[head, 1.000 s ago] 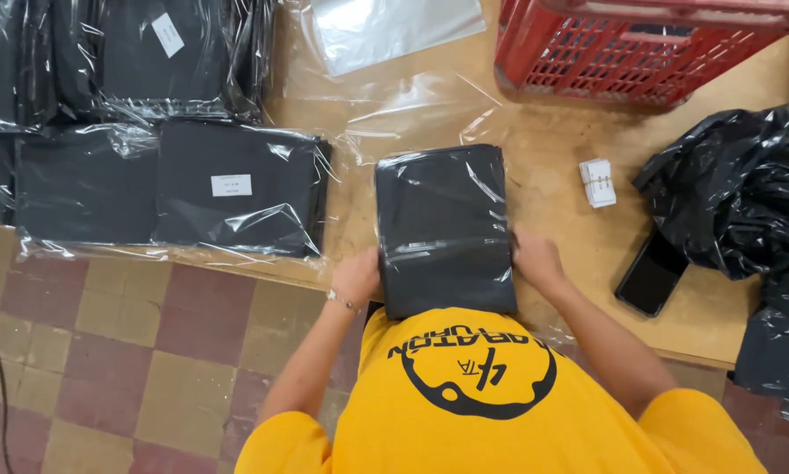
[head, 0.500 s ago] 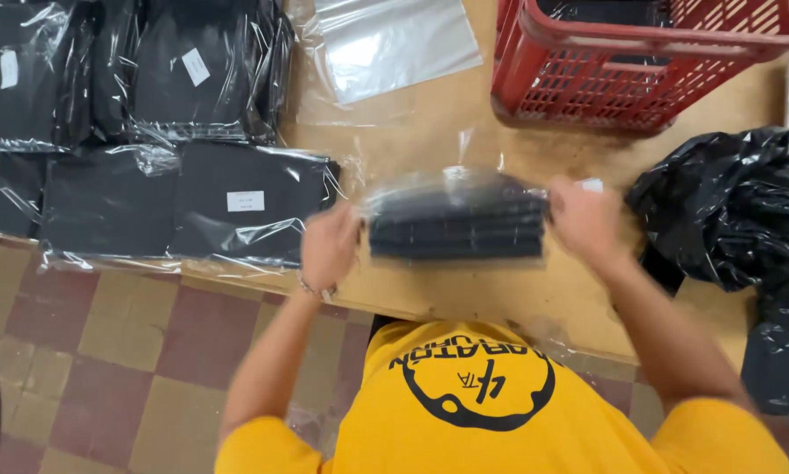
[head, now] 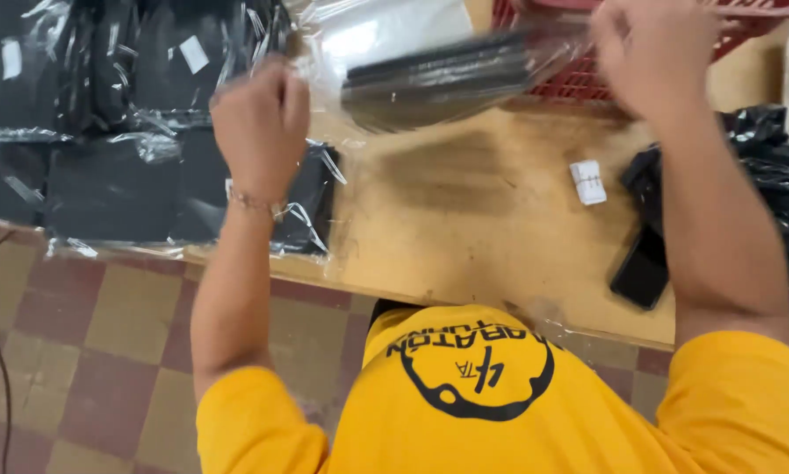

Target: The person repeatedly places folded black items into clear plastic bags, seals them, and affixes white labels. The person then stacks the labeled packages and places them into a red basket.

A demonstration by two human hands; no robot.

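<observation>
We are holding one folded dark garment in a clear bag (head: 451, 79) up off the worktop (head: 491, 228), at about 12 o'clock in the view and blurred with motion. Our left hand (head: 258, 118) closes its grip on the bag's left end; our right hand (head: 644, 57) closes on the right end, fingers curled over the plastic. The bag hangs between the two fists, above the bare wood and in front of the red crate (head: 587, 83) at 1 o'clock.

As we judge it, the step in hand is settling the garment into its bag while it is lifted by both ends. The next move would call for keeping both grips firm so the slippery film does not slide, and for a bare patch to lay it on.

Counting what we can:
- One bagged garment in our hands.
- A stack of bagged dark garments (head: 104, 175) at 9 to 10 o'clock; they overlap too much for a firm count, though at least four show.
- One empty clear bag (head: 394, 31) lies behind the lifted one.
- One red crate.
- One small white tag (head: 587, 182) at 3 o'clock.
- One dark phone (head: 642, 274) near the edge, at 4 o'clock.
- One heap of black plastic (head: 776, 175) at the far right.
- One thin bracelet (head: 252, 204) on our left wrist.
</observation>
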